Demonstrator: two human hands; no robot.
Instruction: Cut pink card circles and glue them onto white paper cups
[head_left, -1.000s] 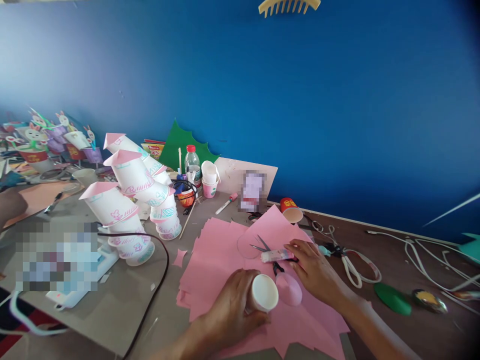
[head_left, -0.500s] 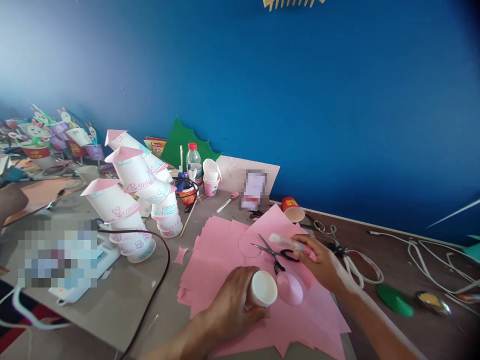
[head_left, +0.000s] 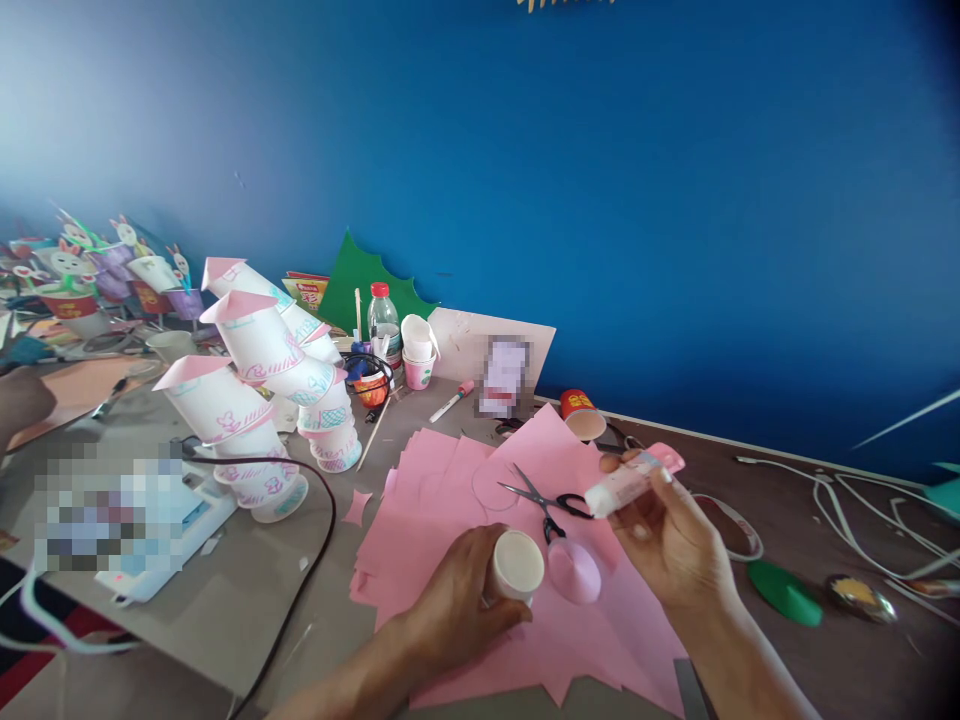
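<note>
My left hand (head_left: 457,605) is wrapped round a small white paper cup (head_left: 516,566) turned on its side, its base facing me, over a pile of pink paper sheets (head_left: 450,500). My right hand (head_left: 671,535) holds up a white glue stick with a pink cap (head_left: 630,480), lifted off the paper. A pink paper cone (head_left: 574,570) lies on the sheets just right of the cup. Black-handled scissors (head_left: 551,500) rest on the paper between the two hands.
Stacks of decorated white cups with pink cone tops (head_left: 255,390) stand at the left. A water bottle (head_left: 384,320), a red cup (head_left: 581,412), a marker (head_left: 450,402) and a green cutout (head_left: 367,290) sit by the blue wall. White cables (head_left: 847,520) and a green paper piece (head_left: 784,592) lie at the right. A black cord (head_left: 315,560) crosses the grey mat.
My right hand picked the glue stick up from the pink paper and raised it to the right. My left hand kept its hold on the white cup.
</note>
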